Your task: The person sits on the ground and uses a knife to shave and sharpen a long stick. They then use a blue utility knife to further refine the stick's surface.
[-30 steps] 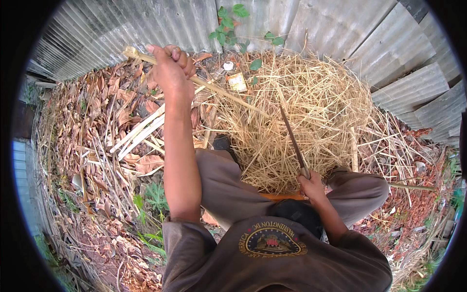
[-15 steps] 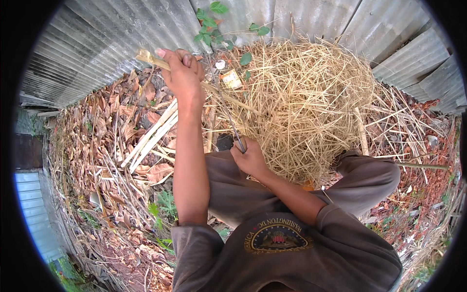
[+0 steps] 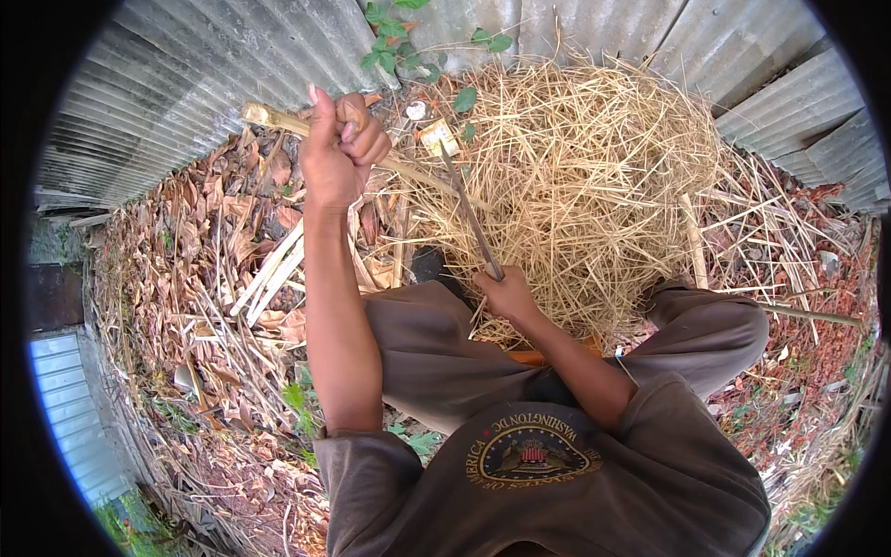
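Note:
My left hand [image 3: 342, 148] is closed round a pale split-bamboo stick [image 3: 269, 117], thumb pointing up. The stick slants from beyond my fist down to the right, over the edge of a heap of thin, pale shavings [image 3: 575, 186]. In my right hand [image 3: 510, 293], near my lap, is the handle of a long narrow knife [image 3: 475, 218]. Its dark blade points away and a little left, crossing the far part of the stick. Whether the edge touches the stick I cannot tell.
Split pale strips [image 3: 269, 278] lie among dry brown leaves [image 3: 223, 241] on the left. Corrugated metal sheets [image 3: 223, 65] stand along the far side. A yellow-white wrapper [image 3: 439, 137] lies beside the heap. My bent legs [image 3: 436, 343] border the near side.
My right hand and the knife have moved to the right. My left hand has shifted slightly left and turned, still holding the stick.

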Tool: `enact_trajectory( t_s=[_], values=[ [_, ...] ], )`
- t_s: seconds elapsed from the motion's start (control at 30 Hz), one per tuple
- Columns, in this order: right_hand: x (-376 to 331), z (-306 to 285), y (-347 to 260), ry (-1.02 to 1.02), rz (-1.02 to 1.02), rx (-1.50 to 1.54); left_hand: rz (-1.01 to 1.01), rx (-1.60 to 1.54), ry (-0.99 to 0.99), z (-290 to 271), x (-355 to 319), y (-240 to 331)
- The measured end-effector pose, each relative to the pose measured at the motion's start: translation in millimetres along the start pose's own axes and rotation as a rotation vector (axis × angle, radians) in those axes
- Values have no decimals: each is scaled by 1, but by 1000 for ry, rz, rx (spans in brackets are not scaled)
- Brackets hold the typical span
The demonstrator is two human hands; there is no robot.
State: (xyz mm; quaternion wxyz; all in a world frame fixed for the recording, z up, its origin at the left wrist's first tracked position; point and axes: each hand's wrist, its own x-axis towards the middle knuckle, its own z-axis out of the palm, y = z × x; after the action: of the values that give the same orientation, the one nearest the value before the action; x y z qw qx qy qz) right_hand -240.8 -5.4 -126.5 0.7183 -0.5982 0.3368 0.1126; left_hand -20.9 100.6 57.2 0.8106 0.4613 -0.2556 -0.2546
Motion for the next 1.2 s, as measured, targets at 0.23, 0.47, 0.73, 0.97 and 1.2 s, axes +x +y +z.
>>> enact_trajectory(
  t_s=[0.23, 0.47, 0.73, 0.97, 1.2],
  values=[
    [-34, 1, -34, -174, -241, -52, -36, 2, -94, 10, -1, 0],
    [-31, -8, -29, -97, -216, -134, -49, -5, -67, 10, -1, -1],
    [-11, -21, -7, 63, -310, -417, -24, -5, -135, 14, 2, -1],
    [13, -25, 32, 88, 26, -470, -49, 37, -64, 31, 4, -3],
    [-31, -18, -15, -61, -275, -199, -59, 41, -74, 30, 8, -6]
  ],
)
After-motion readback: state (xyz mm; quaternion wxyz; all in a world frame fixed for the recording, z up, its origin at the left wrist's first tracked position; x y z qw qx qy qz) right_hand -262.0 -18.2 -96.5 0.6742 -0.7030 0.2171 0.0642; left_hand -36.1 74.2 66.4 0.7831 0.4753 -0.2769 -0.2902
